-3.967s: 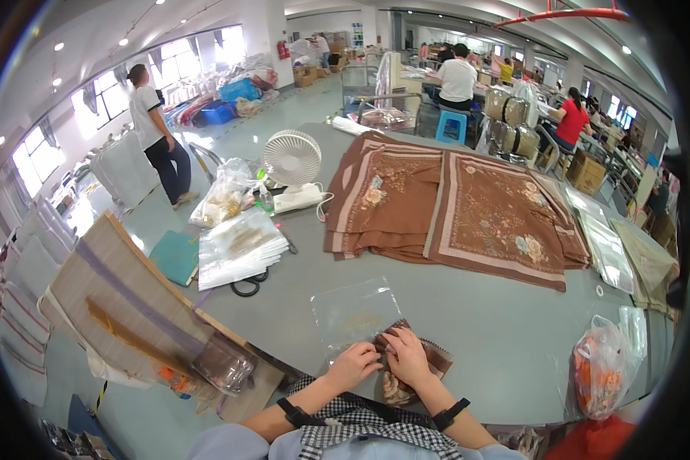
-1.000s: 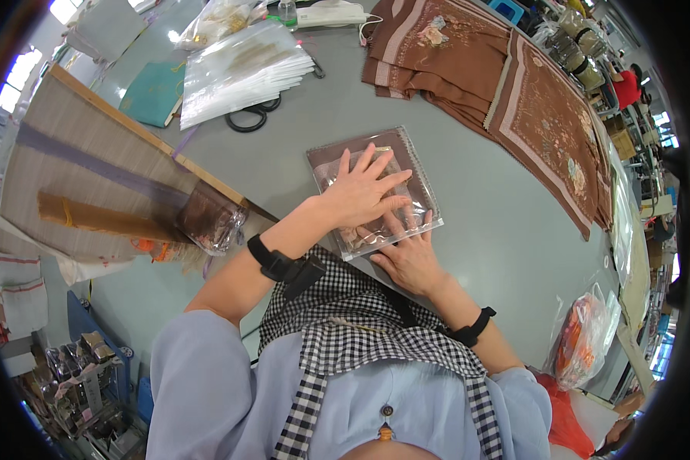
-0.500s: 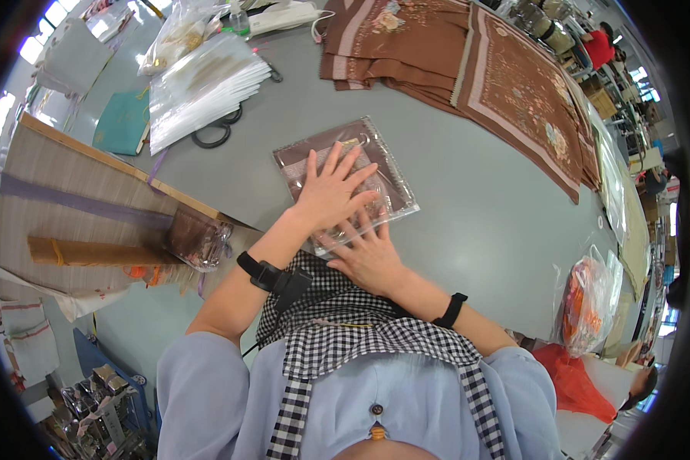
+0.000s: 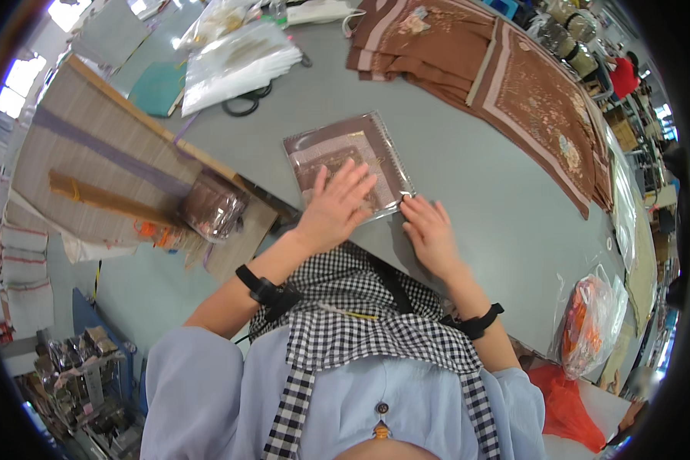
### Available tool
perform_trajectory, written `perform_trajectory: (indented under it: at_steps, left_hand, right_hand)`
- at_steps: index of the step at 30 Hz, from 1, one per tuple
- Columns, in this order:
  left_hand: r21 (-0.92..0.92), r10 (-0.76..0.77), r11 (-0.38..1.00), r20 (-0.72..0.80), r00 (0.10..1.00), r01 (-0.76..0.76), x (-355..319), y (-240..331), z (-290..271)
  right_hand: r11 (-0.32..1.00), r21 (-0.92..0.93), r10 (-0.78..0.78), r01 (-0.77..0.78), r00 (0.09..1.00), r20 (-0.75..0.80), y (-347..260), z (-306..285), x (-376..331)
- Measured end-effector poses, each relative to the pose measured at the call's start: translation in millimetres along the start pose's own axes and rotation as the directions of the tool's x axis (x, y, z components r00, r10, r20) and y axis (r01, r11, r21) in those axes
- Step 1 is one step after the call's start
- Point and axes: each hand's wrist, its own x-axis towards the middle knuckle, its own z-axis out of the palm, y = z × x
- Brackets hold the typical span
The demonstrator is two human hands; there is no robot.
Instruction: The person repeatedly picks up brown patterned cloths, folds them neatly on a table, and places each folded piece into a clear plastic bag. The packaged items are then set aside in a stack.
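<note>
A folded brown scarf with a pale patterned border lies in a clear plastic bag (image 4: pixel 349 138), flat on the grey table. My left hand (image 4: pixel 336 208) rests on the near part of this bag, fingers stretched and spread, covering some of it. At the bag's right near corner is my right hand (image 4: pixel 433 239), fingers extended, the tips at the corner. No grip on the plastic can be seen from either hand.
Brown floral scarves (image 4: pixel 529 100) are spread at the far right. Clear bags (image 4: pixel 238 65) are stacked far left, near black scissors (image 4: pixel 245 103) and a teal notebook (image 4: pixel 157 88). A wooden board (image 4: pixel 115 146) holds a wrapped brown bundle (image 4: pixel 213 205). Right stands a bag of orange items (image 4: pixel 586 322).
My right hand has slid off the middle of the bag to its right near corner. My left hand has drawn back slightly toward me, uncovering more of the scarf.
</note>
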Motion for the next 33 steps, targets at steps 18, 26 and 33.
perform_trajectory:
  at_steps: [18,26,33]
  left_hand:
    - [-0.742,-0.336,-0.123,0.656,0.676,0.659,-72.7,-23.4,-9.0]
    - [-0.835,-0.672,-0.059,0.439,0.597,0.547,-111.5,-86.3,-37.6]
    - [-0.835,-0.578,-0.35,0.549,0.604,0.424,-103.4,-24.2,-14.9]
  right_hand:
    - [0.802,0.033,-0.595,0.597,0.802,-0.041,-64.6,36.8,57.8]
    - [0.837,0.217,-0.541,0.503,0.818,0.193,-38.5,-16.2,32.9]
    - [0.962,-0.08,-0.261,0.261,0.965,0.009,-50.8,6.1,65.2]
